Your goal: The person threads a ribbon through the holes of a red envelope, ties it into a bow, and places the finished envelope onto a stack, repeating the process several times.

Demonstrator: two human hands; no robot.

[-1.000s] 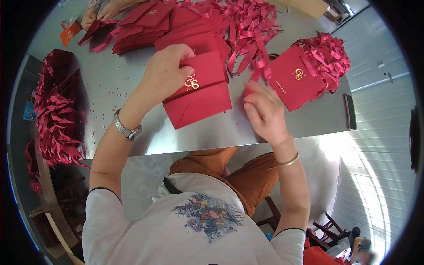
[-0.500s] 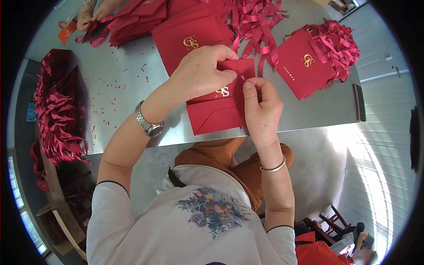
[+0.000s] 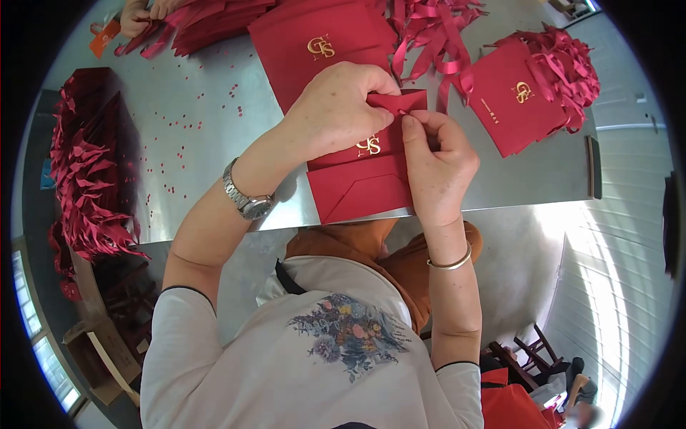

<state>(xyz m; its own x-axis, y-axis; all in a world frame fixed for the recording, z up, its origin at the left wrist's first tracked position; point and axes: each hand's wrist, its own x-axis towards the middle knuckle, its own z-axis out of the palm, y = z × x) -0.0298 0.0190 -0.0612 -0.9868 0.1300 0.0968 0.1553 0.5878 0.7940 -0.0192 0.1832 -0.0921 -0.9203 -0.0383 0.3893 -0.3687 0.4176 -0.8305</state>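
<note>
A flat red paper gift bag [image 3: 361, 189] with a gold logo lies at the table's near edge, its folded bottom toward me. My left hand [image 3: 343, 107] is closed over the bag's upper left, with thumb and fingers gripping its top edge and hiding part of the logo. At the upper right of the bag, my right hand [image 3: 441, 164] pinches what looks like the tip of a red ribbon [image 3: 404, 112] between thumb and forefinger. How far the ribbon passes through the paper is hidden by the fingers.
Larger red bags [image 3: 318, 46] lie stacked beyond my hands, beside loose ribbons [image 3: 432, 39]. Ribboned bags [image 3: 518, 93] are piled at right, and more [image 3: 89, 164] stand at left. Red paper dots dot the metal table [image 3: 193, 186]. Another person's hands [image 3: 136, 18] hold ribbon at far left.
The view has shifted slightly, moving the scene rightward. My right fingers have moved up a little toward the bag's top edge, still pinching; my left hand keeps its hold.
</note>
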